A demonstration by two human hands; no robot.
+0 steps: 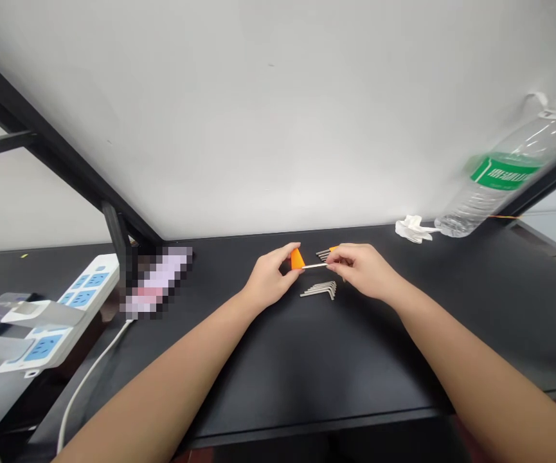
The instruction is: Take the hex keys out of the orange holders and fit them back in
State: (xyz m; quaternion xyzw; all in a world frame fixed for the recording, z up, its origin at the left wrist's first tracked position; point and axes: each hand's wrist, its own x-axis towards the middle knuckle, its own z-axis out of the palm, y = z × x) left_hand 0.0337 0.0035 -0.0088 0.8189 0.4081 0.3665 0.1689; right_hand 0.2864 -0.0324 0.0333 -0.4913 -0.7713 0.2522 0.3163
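My left hand (270, 278) pinches a small orange holder (297, 258) above the black table (306, 360). My right hand (362, 270) pinches a thin silver hex key (314, 265), whose tip meets the orange holder. Behind the right fingers, a second orange piece with several dark keys (326, 253) pokes out. Several loose silver hex keys (321, 290) lie side by side on the table just below both hands.
A clear water bottle with a green label (499, 177) leans at the back right, beside a crumpled white tissue (412, 229). A white power strip with blue sockets (60, 315) and its cable lie at the left. A black frame post (116, 241) stands nearby.
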